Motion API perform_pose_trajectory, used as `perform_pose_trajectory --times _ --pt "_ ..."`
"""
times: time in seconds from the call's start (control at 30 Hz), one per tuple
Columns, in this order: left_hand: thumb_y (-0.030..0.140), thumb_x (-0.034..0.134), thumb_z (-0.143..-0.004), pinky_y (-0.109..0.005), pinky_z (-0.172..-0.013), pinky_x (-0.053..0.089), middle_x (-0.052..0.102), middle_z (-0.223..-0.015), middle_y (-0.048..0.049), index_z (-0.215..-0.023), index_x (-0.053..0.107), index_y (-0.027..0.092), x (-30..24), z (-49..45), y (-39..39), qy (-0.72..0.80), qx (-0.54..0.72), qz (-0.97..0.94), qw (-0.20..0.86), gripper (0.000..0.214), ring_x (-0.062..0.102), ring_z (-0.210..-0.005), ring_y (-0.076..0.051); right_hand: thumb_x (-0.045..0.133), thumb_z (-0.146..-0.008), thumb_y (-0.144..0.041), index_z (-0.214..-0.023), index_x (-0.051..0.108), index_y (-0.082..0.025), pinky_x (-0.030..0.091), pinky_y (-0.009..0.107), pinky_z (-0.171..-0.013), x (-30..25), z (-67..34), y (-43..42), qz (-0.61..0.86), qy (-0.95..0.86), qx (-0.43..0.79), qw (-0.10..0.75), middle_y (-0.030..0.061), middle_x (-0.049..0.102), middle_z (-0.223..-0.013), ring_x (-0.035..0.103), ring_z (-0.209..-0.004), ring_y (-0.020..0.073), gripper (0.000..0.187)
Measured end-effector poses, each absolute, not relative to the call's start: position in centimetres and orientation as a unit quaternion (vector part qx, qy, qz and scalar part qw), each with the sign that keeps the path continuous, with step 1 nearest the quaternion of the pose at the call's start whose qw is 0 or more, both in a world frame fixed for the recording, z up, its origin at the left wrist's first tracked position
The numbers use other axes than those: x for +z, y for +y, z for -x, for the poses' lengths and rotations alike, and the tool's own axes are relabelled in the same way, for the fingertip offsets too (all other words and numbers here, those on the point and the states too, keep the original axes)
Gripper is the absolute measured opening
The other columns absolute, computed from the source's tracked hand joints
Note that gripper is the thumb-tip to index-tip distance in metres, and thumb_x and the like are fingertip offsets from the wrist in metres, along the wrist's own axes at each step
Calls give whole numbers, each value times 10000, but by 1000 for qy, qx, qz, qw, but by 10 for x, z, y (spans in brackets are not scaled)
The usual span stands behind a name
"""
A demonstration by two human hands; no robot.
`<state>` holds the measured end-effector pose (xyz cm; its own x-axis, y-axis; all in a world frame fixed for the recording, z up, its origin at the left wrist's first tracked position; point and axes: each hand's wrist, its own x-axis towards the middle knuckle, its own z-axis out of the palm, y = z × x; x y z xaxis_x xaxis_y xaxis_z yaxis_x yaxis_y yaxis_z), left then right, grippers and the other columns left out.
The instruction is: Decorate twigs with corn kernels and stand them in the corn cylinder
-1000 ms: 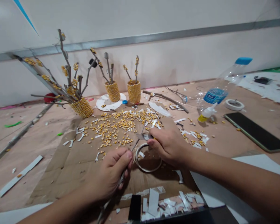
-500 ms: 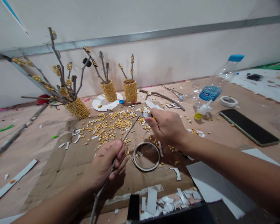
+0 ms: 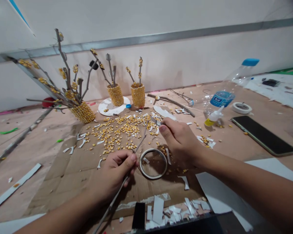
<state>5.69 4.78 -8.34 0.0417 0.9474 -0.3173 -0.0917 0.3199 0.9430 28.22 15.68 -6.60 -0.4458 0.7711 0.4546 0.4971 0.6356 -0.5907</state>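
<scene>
My left hand [image 3: 120, 170] is closed around a thin bare twig [image 3: 141, 142], which points up and away over the cardboard. My right hand [image 3: 179, 139] is closed on a knife [image 3: 156, 121]; its flat metal blade shows past the fingers, while the handle is hidden in the fist. A small gap separates the blade from the twig's tip. Below and between both hands lies a roll of tape [image 3: 153, 177]. Loose corn kernels [image 3: 128, 128] and paper scraps are scattered on the cardboard [image 3: 68, 175] beyond my left hand.
Three kernel-covered pots [image 3: 82, 112] holding twigs stand at the back, one near a white disc [image 3: 104, 107]. To the right are a plastic bottle [image 3: 222, 97], a glue bottle [image 3: 213, 117], white tape [image 3: 241, 107] and a phone [image 3: 263, 135]. White card [image 3: 222, 188] lies under my right forearm.
The knife blade, which was against the twig's tip, has moved right and away from it. My left hand has shifted slightly right, with the twig turned more upright.
</scene>
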Motion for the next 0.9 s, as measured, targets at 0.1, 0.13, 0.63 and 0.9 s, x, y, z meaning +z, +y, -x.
perform_pose_trajectory --times 0.1,0.13,0.63,0.9 --pt "674 814 -804 -151 -359 308 560 -535 54 -795 704 161 -81 -59 49 537 432 -394 608 525 400 -351 -43 399 -1083 -443 -829 510 -225 267 313 -605 -66 -283 156 389 -831 181 353 1 552 -673 481 -603 168 353" --pt "658 817 -807 -154 -363 316 571 -544 49 -811 722 158 -81 -59 49 534 437 -391 609 509 402 -356 -44 409 -1081 -437 -835 532 -217 275 314 -613 -67 -283 155 382 -839 169 348 12 576 -690 494 -619 172 351" --pt "567 859 -757 -194 -390 289 486 -484 46 -640 641 171 -65 -70 45 566 438 -361 598 467 386 -399 -74 393 -1099 -450 -874 636 -170 230 324 -589 -74 -276 123 249 -933 110 236 49 645 -719 502 -617 179 434" --pt "601 840 -777 -210 -400 223 449 -449 44 -552 578 184 -64 -74 43 550 436 -388 597 542 352 -405 -74 251 -1136 -469 -911 615 -175 210 330 -580 -80 -271 120 243 -939 140 200 49 657 -723 468 -573 168 520"
